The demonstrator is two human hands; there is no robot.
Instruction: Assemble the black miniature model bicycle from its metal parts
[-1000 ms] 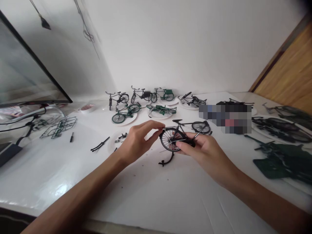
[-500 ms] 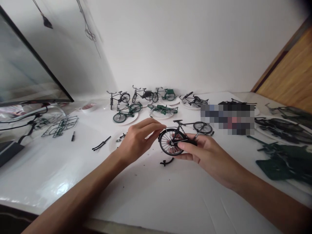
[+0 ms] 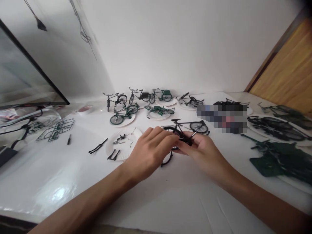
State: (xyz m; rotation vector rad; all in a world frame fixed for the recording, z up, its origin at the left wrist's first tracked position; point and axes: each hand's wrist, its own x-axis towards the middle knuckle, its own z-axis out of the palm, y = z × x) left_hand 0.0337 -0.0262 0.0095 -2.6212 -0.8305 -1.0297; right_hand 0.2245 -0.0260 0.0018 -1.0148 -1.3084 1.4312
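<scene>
My right hand (image 3: 204,151) grips a small black model bicycle (image 3: 186,140) near its middle, thumb and fingers on either side of the chain guard. The bicycle is raised off the table, rear wheel towards me. Curled over that wheel, my left hand (image 3: 154,149) has its fingertips closed on the bicycle beside my right thumb and hides much of the wheel. Whether a small part is also pinched there, I cannot tell. Just below the hands lies a curved black piece (image 3: 167,161), partly covered. Left of them, a white paper plate (image 3: 109,144) bears small metal bits and black struts (image 3: 113,155).
A black fork-like part (image 3: 98,146) and a small screwdriver (image 3: 69,139) lie at left, near green part frames (image 3: 57,130). Several model bicycles (image 3: 159,111) stand or lie on plates along the back. Dark green and black bicycles (image 3: 280,159) crowd the right. A monitor (image 3: 29,78) stands at left.
My left hand has moved right and down, from the rear mudguard's edge to over the wheel's hub. The plate on the left shows more now. The view has shifted slightly.
</scene>
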